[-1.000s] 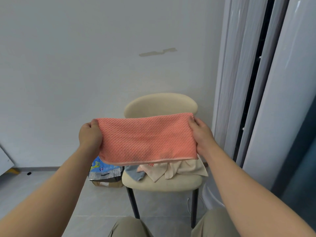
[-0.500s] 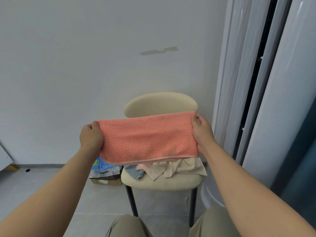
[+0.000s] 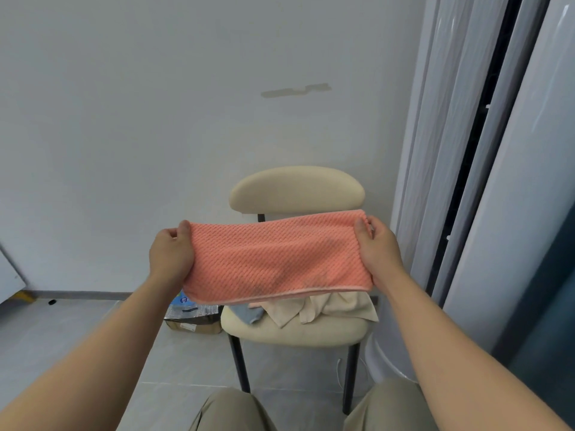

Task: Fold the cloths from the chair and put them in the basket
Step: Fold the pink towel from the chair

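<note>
There is 1 coral-pink waffle-weave cloth (image 3: 277, 259) in the air, stretched flat and wide between 2 hands in front of 1 cream padded chair with black metal legs (image 3: 295, 189). It appears doubled over, with a thin hem along its lower edge. On the chair's seat lie at least 2 more cloths: 1 crumpled beige cloth (image 3: 336, 309) and 1 blue-grey cloth (image 3: 250, 314) to its left. A thin pink strip shows between them; whether it is a 3rd cloth or part of the held one cannot be told.

The held cloth covers the back of the seat and the upper parts of the pile. Only 2 chair legs show below the seat. Left of the chair, 1 brown cardboard box (image 3: 193, 325) sits on the grey floor, half hidden by the left forearm and the cloth.

The left hand (image 3: 169, 255) grips the cloth's left end, thumb on top at the upper corner, fingers curled under. The right hand (image 3: 378, 250) pinches the right end, thumb on the front face, fingers behind. Both bare forearms reach forward above 2 khaki-clad knees.
</note>
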